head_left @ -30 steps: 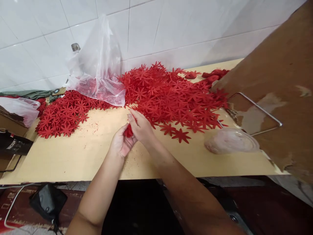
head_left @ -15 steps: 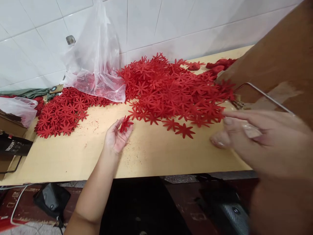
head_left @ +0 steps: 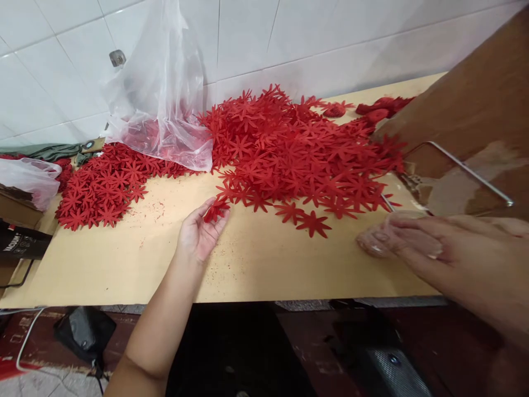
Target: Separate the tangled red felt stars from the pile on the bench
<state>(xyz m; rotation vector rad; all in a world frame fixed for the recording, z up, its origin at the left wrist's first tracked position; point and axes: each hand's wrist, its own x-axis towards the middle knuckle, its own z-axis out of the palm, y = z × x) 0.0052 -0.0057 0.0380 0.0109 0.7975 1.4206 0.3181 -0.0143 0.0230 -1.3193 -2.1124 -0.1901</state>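
My left hand point(head_left: 202, 231) hovers over the tabletop, palm up, its fingers closed on a red flower-shaped cutout point(head_left: 216, 209) with narrow petals. At the right, my right hand point(head_left: 430, 242) is blurred, its fingers bent together near the table's right end. Some clear, shiny plastic point(head_left: 374, 242) shows at its fingertips, and a thin rod point(head_left: 387, 203) sticks out beyond them; what exactly the fingers grip I cannot make out. Between the hands and the wall lies a big heap of red flower cutouts point(head_left: 289, 149), with a few loose ones point(head_left: 313, 223) at its front edge.
A second red heap point(head_left: 103, 193) lies left, beside a clear plastic bag point(head_left: 165, 110) against the tiled wall point(head_left: 330, 38). Brown cardboard point(head_left: 471, 110) leans in at right, with a thin metal rod point(head_left: 471, 172) before it. Red crumbs dot the wooden table point(head_left: 124, 270).
My right hand has come lower and turned, and the thin rod now shows past its fingertips. The cutout in my left hand has tilted to show more of its face.
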